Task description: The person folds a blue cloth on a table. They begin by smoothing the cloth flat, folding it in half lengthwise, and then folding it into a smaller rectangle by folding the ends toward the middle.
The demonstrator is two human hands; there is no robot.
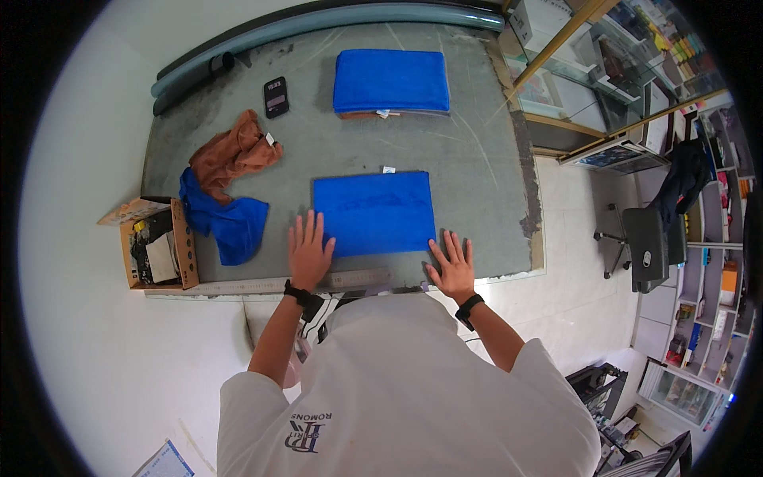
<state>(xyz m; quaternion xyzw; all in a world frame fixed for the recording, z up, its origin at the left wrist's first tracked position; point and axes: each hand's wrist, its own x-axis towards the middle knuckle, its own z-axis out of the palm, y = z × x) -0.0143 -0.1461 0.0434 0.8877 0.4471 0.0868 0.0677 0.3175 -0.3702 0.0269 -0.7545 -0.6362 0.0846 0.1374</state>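
A flat blue cloth (375, 217), folded or laid as a rectangle, lies on the grey work table with a small white tag at its far edge. My left hand (309, 253) rests palm down at the cloth's left edge, fingers pointing away from me. Beside the near right corner lies my right hand (454, 262), fingers spread, its index fingertip at the corner. Neither hand grips anything. Farther back sits a neat stack of folded cloths (390, 81), blue on top, with a brown layer and white tags showing below.
A crumpled brown cloth (232, 155) and a crumpled blue cloth (238, 223) lie at left, by an open cardboard box (186, 250) of odds and ends. A phone (276, 97) lies farther back. Long rolls (357, 18) line the far edge; a ruler (357, 278) lies along the near edge.
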